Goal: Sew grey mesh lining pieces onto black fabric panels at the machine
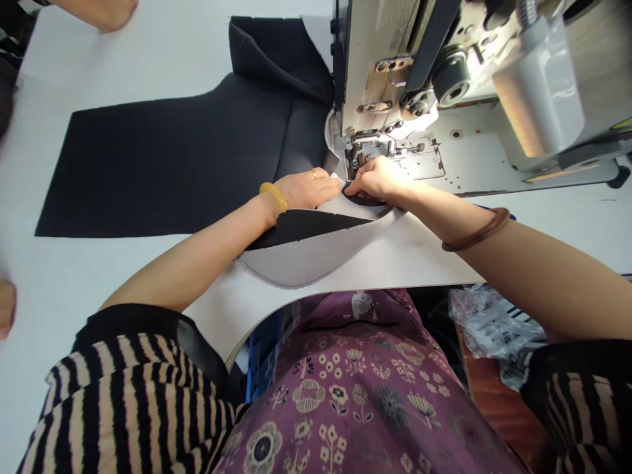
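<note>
Black fabric (172, 164) with a grey backing spreads over the white table to the left of a sewing machine (365, 79). My left hand (306, 189) lies on it with fingers stretched toward the presser foot (358, 158). Close to that foot, my right hand (376, 179) is closed, thumb and fingers pinching the fabric's edge. Below both hands, a folded part shows its grey mesh underside (301, 257) along the table's front edge. The needle itself I cannot make out.
A bright work lamp (540, 92) hangs over the machine bed (474, 151). Parts of another person's arm (106, 13) and hand (6, 308) show at the left edge. Under the table are a plastic bag (494, 322) and a blue crate (264, 355).
</note>
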A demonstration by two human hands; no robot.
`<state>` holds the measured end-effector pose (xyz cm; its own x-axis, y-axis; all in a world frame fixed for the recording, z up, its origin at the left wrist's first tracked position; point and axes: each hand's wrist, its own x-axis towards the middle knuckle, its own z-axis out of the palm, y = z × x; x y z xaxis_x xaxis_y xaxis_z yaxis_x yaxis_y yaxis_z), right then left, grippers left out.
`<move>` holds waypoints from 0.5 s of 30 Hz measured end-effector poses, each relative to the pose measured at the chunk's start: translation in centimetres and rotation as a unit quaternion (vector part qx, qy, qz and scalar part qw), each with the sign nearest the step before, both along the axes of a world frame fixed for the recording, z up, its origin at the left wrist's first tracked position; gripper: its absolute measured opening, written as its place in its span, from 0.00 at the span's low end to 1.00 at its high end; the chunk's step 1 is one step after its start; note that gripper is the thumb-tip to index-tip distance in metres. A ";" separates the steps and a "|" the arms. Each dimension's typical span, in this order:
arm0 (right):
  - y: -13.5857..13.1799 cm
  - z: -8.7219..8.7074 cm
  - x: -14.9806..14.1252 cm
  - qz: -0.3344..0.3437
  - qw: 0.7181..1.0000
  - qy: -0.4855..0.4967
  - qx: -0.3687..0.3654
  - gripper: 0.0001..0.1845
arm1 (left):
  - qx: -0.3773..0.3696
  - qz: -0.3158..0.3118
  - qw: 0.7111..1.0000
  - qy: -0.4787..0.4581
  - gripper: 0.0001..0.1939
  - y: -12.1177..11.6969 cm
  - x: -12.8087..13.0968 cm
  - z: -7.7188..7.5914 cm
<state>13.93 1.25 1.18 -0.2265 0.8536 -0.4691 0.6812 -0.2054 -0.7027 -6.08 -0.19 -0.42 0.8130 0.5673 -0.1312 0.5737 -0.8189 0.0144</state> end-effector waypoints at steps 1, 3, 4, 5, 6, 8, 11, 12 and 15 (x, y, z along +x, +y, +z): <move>0.1 -0.1 0.0 -0.002 1.000 -0.008 0.003 0.08 | -0.007 -0.002 1.000 0.002 0.19 -0.1 -0.1 0.0; 0.1 -0.2 -0.1 0.000 1.000 -0.023 0.010 0.09 | -0.013 -0.008 1.000 0.007 0.21 -0.4 -0.3 0.4; 0.1 -0.2 -0.1 0.003 1.000 -0.026 0.014 0.10 | -0.010 -0.013 1.000 0.013 0.22 -0.5 -0.4 0.6; 0.1 -0.2 0.0 0.006 1.000 -0.026 0.016 0.10 | -0.001 -0.020 1.000 0.022 0.23 -0.5 -0.5 0.8; 0.1 -0.1 0.0 0.007 1.000 -0.022 0.016 0.10 | 0.013 -0.032 0.999 0.034 0.23 -0.4 -0.6 0.9; 0.0 -0.1 0.0 0.008 1.000 -0.022 0.015 0.09 | 0.043 -0.080 0.994 0.063 0.23 0.1 -0.6 1.0; -0.1 0.0 0.1 0.014 0.999 -0.037 0.025 0.08 | 0.078 -0.143 0.984 0.065 0.25 1.2 -0.5 0.7; -0.2 0.0 0.1 0.019 0.998 -0.042 0.030 0.08 | 0.083 -0.148 0.984 0.051 0.25 1.3 -0.5 0.5; -0.3 0.0 0.2 0.025 0.998 -0.045 0.044 0.06 | 0.076 -0.086 0.993 -0.032 0.22 0.9 -0.2 -0.3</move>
<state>14.10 0.95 1.19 -0.2309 0.8809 -0.4132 0.7505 -0.1091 -0.6519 -6.27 0.72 -0.76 0.9031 0.4294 0.0006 0.4278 -0.8998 -0.0858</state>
